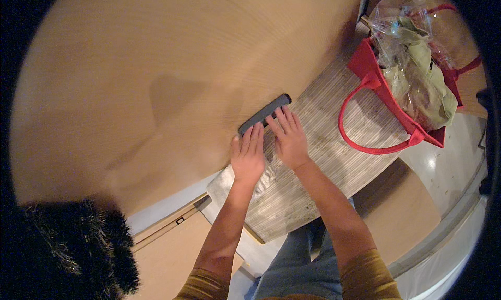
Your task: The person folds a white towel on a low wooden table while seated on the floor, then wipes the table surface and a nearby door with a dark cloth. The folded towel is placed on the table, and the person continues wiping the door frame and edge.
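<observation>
A narrow dark grey bar-shaped item (263, 113) lies slantwise against the large light-brown wood-grain panel (188, 65). The fingertips of my left hand (249, 153) touch its lower left end, with the fingers stretched out. Along its right part rest the fingertips of my right hand (289, 137), fingers slightly spread. Whether either hand grips it cannot be told. Under and beside my left wrist, a crumpled whitish cloth (223, 182) lies on the striped wood-look surface (332, 143).
On the right, a red bag (395, 100) with looped handles holds clear plastic and a pale green item (422, 69). Black tinsel-like fluffy material (78, 245) is at the lower left. Below the striped surface is a light-brown panel (407, 218), near my legs.
</observation>
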Tool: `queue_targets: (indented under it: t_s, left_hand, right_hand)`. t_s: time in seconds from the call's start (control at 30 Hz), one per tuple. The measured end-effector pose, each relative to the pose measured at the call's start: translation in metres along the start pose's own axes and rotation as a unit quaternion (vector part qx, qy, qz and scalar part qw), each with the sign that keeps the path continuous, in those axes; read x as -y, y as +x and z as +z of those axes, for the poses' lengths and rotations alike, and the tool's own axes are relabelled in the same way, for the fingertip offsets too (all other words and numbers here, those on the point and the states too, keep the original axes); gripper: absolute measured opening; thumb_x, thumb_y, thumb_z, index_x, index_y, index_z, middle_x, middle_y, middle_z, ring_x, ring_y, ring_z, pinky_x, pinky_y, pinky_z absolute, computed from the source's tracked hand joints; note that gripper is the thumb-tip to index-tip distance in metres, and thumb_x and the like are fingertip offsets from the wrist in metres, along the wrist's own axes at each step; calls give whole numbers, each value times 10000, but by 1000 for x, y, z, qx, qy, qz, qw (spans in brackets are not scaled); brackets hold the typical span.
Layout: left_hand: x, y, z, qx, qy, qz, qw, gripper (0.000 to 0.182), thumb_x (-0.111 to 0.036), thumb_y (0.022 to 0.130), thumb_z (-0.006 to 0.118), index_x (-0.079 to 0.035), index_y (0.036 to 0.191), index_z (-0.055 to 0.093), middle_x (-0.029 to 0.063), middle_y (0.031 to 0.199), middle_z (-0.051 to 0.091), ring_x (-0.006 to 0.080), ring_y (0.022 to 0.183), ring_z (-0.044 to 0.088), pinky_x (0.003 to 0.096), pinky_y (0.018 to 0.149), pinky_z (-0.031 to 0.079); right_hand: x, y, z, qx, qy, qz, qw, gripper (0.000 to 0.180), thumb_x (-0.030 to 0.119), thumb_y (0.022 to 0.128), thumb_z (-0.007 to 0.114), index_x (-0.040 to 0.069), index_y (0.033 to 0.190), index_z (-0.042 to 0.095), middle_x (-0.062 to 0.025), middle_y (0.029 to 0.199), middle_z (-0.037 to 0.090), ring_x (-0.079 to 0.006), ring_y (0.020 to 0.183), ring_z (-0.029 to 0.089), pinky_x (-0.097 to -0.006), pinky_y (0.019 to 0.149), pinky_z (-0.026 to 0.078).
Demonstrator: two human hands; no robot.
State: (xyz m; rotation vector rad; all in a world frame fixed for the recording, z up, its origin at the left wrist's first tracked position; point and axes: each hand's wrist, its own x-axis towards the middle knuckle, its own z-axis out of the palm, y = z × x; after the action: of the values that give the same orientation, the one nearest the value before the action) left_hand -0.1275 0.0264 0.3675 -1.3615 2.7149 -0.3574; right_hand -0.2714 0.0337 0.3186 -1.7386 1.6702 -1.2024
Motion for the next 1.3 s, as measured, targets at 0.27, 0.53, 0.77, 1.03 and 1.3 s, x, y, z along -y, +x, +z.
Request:
queue_targets:
  t_s: [0.27,0.53,0.77,1.03,1.3]
  left_hand:
    - [-38,121,-57,-198,68,-4,978,364,-222,933,458,-114,1252,598,7,1407,500,193,1340,400,529,1126,92]
    - [-33,105,-28,-111,75,90,987,379,-217,911,495,-139,1268,594,-24,1428,480,181,1349,390,522,1079,239]
    - [-66,181,-39,-125,64,119,983,413,-198,872,486,-67,1247,596,25,1434,472,180,1348,393,461,1045,312]
    - [-76,205,-21,-117,82,153,978,436,-237,872,468,-37,1238,592,50,1458,439,173,1388,319,456,1097,250]
    - [-7,29,15,133,142,107,975,521,-184,882,446,-87,1394,456,-5,1533,323,165,1409,284,456,1119,231]
  right_hand:
    - [-27,94,-69,-232,13,-73,970,557,39,776,551,91,1329,511,-194,1444,392,-432,1323,363,-524,1084,303]
    - [-34,50,-31,-171,89,40,980,527,36,799,537,33,1324,494,-250,1430,381,-441,1303,388,-505,1071,327]
    - [-92,98,-69,-227,49,55,971,486,77,887,470,-5,1365,432,-274,1456,329,-439,1326,355,-466,1093,308]
    - [-109,103,-49,-269,143,74,950,508,169,942,409,-18,1412,361,-278,1496,257,-427,1387,259,-445,1142,226]
    - [-34,-24,41,40,296,213,930,586,-53,844,466,4,1418,361,-283,1492,258,-437,1359,308,-437,1121,282]
